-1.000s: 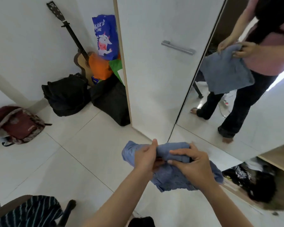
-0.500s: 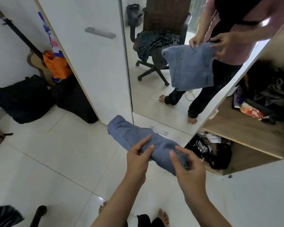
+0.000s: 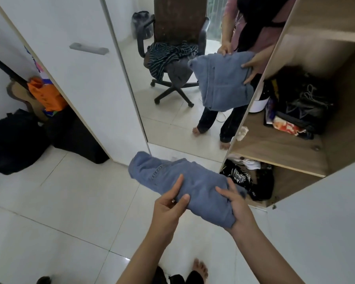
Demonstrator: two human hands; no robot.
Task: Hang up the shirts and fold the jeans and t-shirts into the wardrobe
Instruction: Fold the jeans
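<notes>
While the open wardrobe (image 3: 307, 152) fills the right side, its wooden shelf bare toward the front and a dark heap of bags and clothes pushed to the back, the mirror door (image 3: 172, 119) beside it shows the office chair (image 3: 172, 58) draped in a striped garment. Down in the middle, the folded jeans (image 3: 184, 181) are held in the air above the tiled floor, just in front of the lower shelf. Their long axis runs on a diagonal, one end pointing up-left toward the mirror, the other tucked near the right wrist. The left hand (image 3: 168, 206) pinches the near edge between thumb and fingers; the right hand (image 3: 236, 203) curls around the thick end. The risk from here, judging by that unsupported far end: the bundle may sag and unfold on the way to the shelf.
</notes>
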